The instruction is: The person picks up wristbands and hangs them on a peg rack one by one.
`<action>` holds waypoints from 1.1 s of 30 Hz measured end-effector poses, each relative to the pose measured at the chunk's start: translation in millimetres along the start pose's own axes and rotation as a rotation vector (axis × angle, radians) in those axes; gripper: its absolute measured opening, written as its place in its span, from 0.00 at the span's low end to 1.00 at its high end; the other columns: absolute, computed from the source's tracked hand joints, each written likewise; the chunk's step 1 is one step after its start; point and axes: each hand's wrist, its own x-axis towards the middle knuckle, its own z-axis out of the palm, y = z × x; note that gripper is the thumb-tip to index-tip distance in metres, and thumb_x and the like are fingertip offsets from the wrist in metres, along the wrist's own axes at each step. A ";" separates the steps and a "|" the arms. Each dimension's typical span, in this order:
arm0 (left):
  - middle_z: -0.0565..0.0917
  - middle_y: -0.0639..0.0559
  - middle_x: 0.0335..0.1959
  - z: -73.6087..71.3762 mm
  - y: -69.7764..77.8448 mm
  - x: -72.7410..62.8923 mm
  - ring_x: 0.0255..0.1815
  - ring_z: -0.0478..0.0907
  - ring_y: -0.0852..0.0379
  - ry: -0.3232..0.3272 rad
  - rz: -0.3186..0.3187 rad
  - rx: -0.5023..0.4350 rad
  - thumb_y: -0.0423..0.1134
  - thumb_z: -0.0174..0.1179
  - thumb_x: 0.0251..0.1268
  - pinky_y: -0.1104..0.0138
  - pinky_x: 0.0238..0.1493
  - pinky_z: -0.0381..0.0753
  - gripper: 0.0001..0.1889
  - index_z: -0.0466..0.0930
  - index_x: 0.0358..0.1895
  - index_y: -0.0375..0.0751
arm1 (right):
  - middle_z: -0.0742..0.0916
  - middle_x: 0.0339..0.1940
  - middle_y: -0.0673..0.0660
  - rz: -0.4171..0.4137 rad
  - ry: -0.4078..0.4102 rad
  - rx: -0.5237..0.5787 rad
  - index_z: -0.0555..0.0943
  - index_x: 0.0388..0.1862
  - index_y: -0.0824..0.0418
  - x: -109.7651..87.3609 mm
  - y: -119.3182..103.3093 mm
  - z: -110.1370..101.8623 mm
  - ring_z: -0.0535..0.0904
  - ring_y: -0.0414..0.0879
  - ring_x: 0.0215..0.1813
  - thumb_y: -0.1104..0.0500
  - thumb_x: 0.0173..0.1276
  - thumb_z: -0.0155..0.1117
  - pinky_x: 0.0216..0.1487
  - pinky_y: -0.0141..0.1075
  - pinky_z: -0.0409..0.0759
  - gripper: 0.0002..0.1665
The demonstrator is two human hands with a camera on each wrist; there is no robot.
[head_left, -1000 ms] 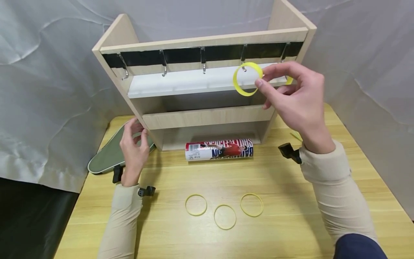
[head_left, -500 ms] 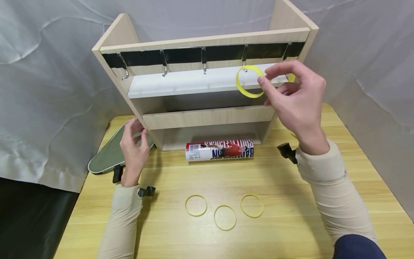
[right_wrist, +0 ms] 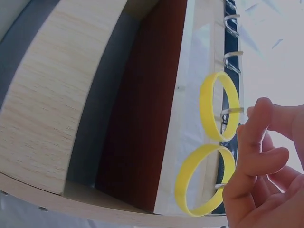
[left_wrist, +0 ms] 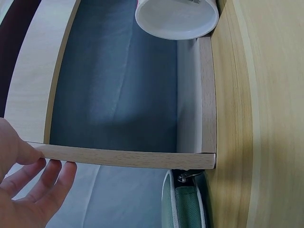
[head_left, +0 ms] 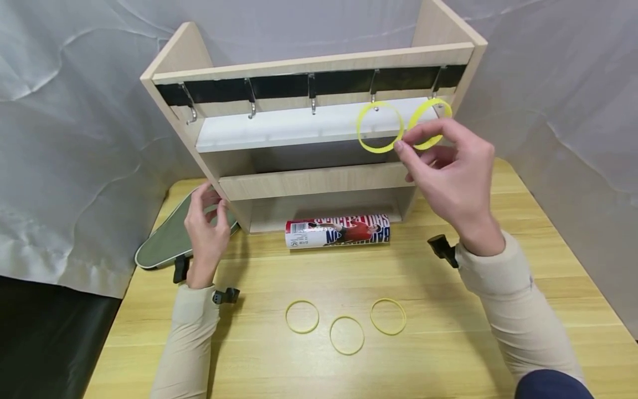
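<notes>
A thin yellow ring [head_left: 380,127] hangs at the fourth hook [right_wrist: 232,110], at the fingertips of my right hand [head_left: 448,166]. The right wrist view has a narrow gap between those fingertips and the band. Behind the same hand, a second yellow ring [right_wrist: 204,180] hangs at the rightmost hook. My left hand [head_left: 206,230] rests against the left side panel [left_wrist: 128,157] of the wooden shelf unit [head_left: 319,182]. Its thumb reaches the panel's front edge while the fingertips touch the outer face.
Three yellow rings [head_left: 302,333] lie on the wooden table [head_left: 279,371]. A shuttlecock tube [head_left: 337,231] lies along the foot of the shelf. To its left is a green racket case [head_left: 159,247]. Further hooks [head_left: 251,100] line the black strip [head_left: 214,90].
The ring that my right thumb and index finger pinched now hangs at the fourth hook, turned flatter to the front. That hand has dropped slightly, baring the second ring. My left hand stays put.
</notes>
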 end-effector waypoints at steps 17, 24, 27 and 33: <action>0.88 0.31 0.51 -1.0 -0.9 1.4 0.49 0.83 0.62 0.003 0.002 0.015 0.26 0.60 0.80 0.85 0.44 0.79 0.21 0.78 0.71 0.31 | 0.92 0.34 0.55 -0.050 -0.139 -0.073 0.90 0.38 0.67 -37.4 21.0 1.1 0.81 0.32 0.22 0.71 0.65 0.79 0.24 0.22 0.78 0.05; 0.87 0.30 0.51 -1.7 -1.0 0.2 0.50 0.84 0.63 -0.012 -0.002 0.026 0.26 0.60 0.80 0.85 0.45 0.79 0.21 0.77 0.72 0.30 | 0.93 0.32 0.57 -0.013 -0.203 -0.077 0.90 0.38 0.66 -54.3 33.8 2.5 0.81 0.33 0.22 0.72 0.66 0.78 0.24 0.23 0.79 0.05; 0.87 0.31 0.52 -1.1 -0.7 0.1 0.49 0.87 0.50 -0.010 -0.002 0.019 0.26 0.60 0.80 0.85 0.46 0.79 0.21 0.77 0.72 0.31 | 0.93 0.31 0.57 0.009 -0.230 -0.090 0.90 0.38 0.65 -62.1 40.5 3.2 0.81 0.32 0.22 0.71 0.66 0.78 0.23 0.23 0.78 0.05; 0.88 0.31 0.52 -1.1 1.6 0.2 0.50 0.87 0.43 -0.008 -0.003 0.009 0.26 0.60 0.80 0.85 0.46 0.79 0.21 0.78 0.72 0.32 | 0.93 0.29 0.56 0.073 -0.282 -0.115 0.90 0.38 0.62 -78.7 56.0 4.3 0.81 0.34 0.21 0.69 0.67 0.79 0.22 0.24 0.77 0.05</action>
